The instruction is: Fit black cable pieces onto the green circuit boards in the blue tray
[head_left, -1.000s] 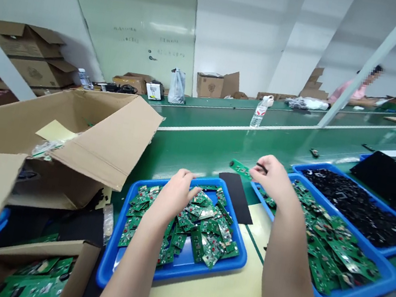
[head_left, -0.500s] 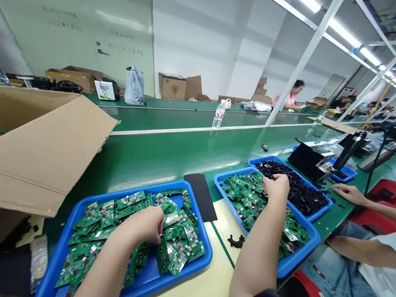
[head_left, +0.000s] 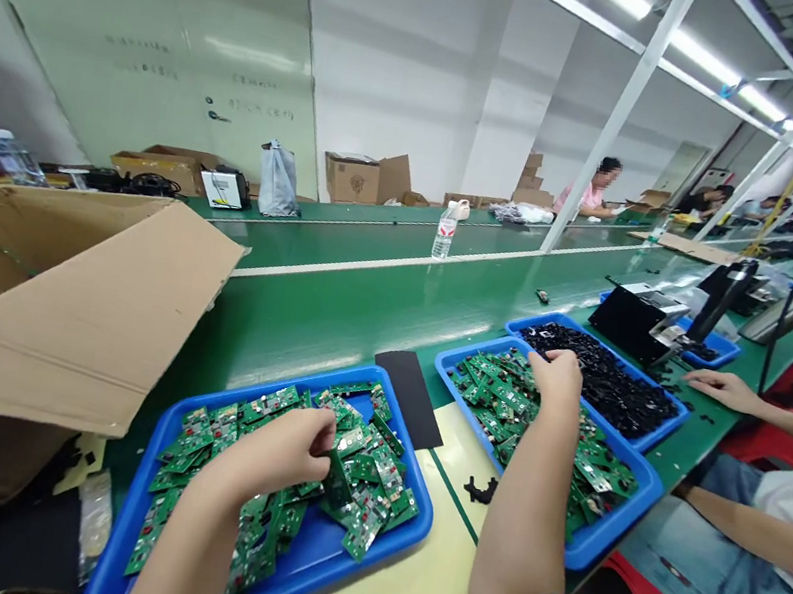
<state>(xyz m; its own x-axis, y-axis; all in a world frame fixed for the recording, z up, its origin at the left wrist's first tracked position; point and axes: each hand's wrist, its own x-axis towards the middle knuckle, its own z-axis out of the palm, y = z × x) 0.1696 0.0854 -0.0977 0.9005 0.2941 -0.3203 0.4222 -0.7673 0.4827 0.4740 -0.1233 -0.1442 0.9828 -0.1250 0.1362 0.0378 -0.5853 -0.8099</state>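
Observation:
My left hand (head_left: 296, 444) is closed over the left blue tray (head_left: 425, 525), its fingers pinching the edge of a green circuit board (head_left: 338, 482) that stands tilted. Loose circuit boards (head_left: 374, 496) lie in piles around it, with the tray's blue bottom showing in the middle. My right hand (head_left: 558, 373) hovers at the far side of the right blue tray (head_left: 649, 491), which is also full of green boards. Its fingertips are pinched together near the small black parts (head_left: 622, 401) in the tray behind; anything between them is hidden.
An open cardboard box (head_left: 74, 314) stands at the left. A black sheet (head_left: 410, 396) lies between the trays, and several small black pieces (head_left: 481, 491) rest on the yellow paper. A water bottle (head_left: 445, 231) stands farther back. At the right, a co-worker's hand (head_left: 726, 391) rests on the table.
My left hand has risen slightly, with a circuit board now showing in its fingers. My right hand stays pinched at about the same place. The view has shifted a little to the left.

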